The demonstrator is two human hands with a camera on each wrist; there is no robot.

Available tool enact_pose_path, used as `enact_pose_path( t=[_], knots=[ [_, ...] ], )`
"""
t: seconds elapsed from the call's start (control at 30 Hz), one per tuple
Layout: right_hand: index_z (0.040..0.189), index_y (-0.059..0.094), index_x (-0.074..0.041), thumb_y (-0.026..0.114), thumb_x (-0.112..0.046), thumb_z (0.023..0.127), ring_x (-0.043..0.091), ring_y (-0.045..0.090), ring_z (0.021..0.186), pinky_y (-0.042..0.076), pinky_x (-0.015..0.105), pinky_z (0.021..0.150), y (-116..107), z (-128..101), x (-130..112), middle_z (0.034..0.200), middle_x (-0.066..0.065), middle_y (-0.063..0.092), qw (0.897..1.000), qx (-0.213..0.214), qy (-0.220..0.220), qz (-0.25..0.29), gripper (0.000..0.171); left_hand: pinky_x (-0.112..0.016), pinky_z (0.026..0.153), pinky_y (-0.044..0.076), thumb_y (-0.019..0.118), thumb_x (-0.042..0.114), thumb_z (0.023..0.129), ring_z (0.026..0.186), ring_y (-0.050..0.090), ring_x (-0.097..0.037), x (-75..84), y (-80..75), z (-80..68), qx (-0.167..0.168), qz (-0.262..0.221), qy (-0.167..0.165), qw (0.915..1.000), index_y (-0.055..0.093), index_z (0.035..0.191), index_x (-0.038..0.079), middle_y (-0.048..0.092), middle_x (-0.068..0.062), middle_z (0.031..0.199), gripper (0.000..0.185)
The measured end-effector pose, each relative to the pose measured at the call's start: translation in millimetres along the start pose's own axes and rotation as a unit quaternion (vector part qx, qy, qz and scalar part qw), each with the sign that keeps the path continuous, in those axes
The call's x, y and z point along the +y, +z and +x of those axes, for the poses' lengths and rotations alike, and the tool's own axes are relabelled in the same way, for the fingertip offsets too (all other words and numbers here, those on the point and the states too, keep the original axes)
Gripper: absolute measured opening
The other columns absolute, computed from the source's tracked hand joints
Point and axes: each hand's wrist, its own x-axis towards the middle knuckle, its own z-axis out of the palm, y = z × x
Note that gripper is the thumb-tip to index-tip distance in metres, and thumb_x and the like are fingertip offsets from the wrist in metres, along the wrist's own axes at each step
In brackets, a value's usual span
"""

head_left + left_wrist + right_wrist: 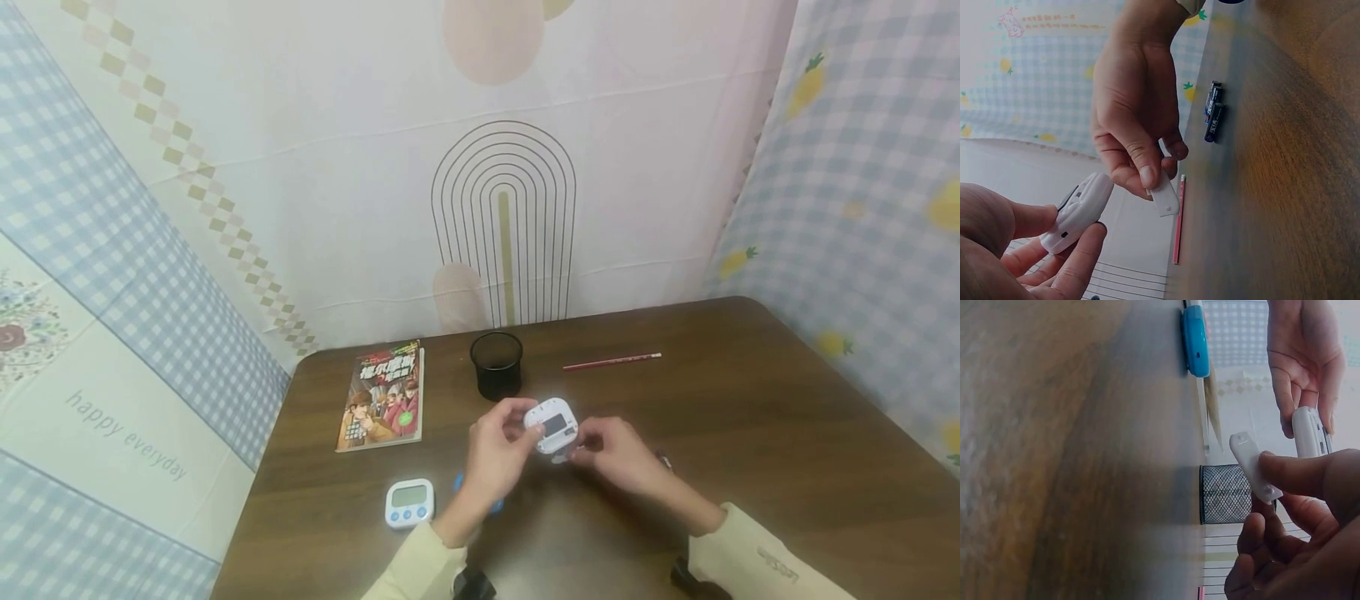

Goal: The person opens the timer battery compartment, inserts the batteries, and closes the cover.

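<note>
Timer (551,425) sits above bench (750,433) centre, left hand (495,454) fingers pinching it back-side out; right hand (615,454) fingers pinch its removed cover (1164,195); batteries (1214,111) lie at 3 o'clock, presumably for refitting.

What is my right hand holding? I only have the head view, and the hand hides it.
Observer: The right hand pinches a small flat white cover, seen from the left wrist view, held apart from the white timer.
Operator: And the timer itself?
Observer: The left hand holds it by its edges between thumb and fingers, clear of the table.
Operator: Anything on the table near my right wrist?
Observer: Two dark batteries lie side by side there; the red pencil lies further along.
Operator: What is the blue thing under my left hand?
Observer: In the right wrist view it is a blue, rounded object lying on the table; I cannot tell more.
</note>
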Motion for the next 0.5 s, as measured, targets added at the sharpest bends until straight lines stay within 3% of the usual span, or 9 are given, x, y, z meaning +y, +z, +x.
enact_pose_path(
  t=[0.27, 0.5],
  knots=[
    [0.080, 0.075, -0.020, 0.089, -0.006, 0.081, 0.004, 0.063, 0.076, 0.054, 0.025, 0.073, 3.8, -0.5, 3.6, 0.081, -0.012, 0.074, 0.997, -0.014, -0.049, -0.055, 0.019, -0.022, 0.070, 0.061, 0.080, 0.007, 0.092, 0.082, 0.073, -0.010, -2.2, 1.0, -1.2, 0.003, -0.007, -0.001, 1.0000, 0.075, 0.118, 0.012, 0.080, -0.006, 0.107, 0.027],
    [0.075, 0.077, -0.021, 0.089, -0.005, 0.081, 0.003, 0.059, 0.068, 0.052, 0.024, 0.067, 5.3, -0.5, 4.3, 0.073, -0.015, 0.070, 0.995, -0.038, -0.035, -0.084, 0.021, -0.023, 0.070, 0.061, 0.081, 0.007, 0.091, 0.081, 0.073, -0.013, -1.9, 2.0, -0.2, 0.007, -0.009, 0.007, 0.9999, 0.076, 0.117, 0.011, 0.080, -0.007, 0.105, 0.026]
  ],
)
